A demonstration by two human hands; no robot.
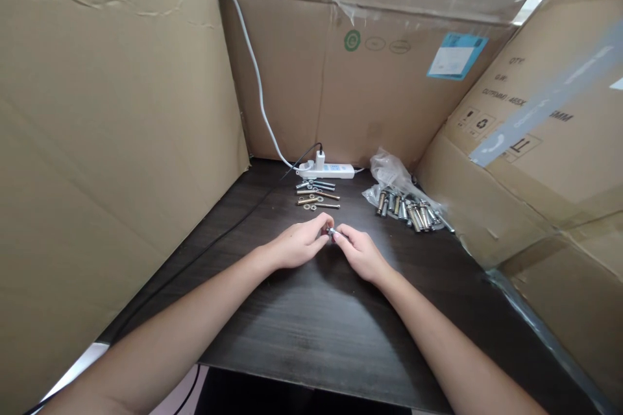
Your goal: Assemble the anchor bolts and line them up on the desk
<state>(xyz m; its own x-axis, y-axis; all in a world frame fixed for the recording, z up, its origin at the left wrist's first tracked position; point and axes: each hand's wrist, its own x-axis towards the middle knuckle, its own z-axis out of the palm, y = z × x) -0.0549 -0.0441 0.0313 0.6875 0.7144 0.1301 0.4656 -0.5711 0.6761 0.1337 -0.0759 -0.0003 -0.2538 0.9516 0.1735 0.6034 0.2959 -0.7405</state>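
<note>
My left hand (300, 244) and my right hand (357, 251) meet over the middle of the dark wooden table (311, 324). Both pinch a small metal bolt part (331, 232) between their fingertips; most of it is hidden by the fingers. Beyond the hands lie a few loose bolts, nuts and washers (317, 195) in a small row. To the right rear lies a heap of several expansion bolts (411, 213) spilling from a clear plastic bag (389, 172).
A white power strip (327, 170) with a plugged charger lies at the back, its white cable (253, 65) climbing the left box and a black cable (219, 233) running along the table. Big cardboard boxes (370, 78) wall in the table on the left, back and right.
</note>
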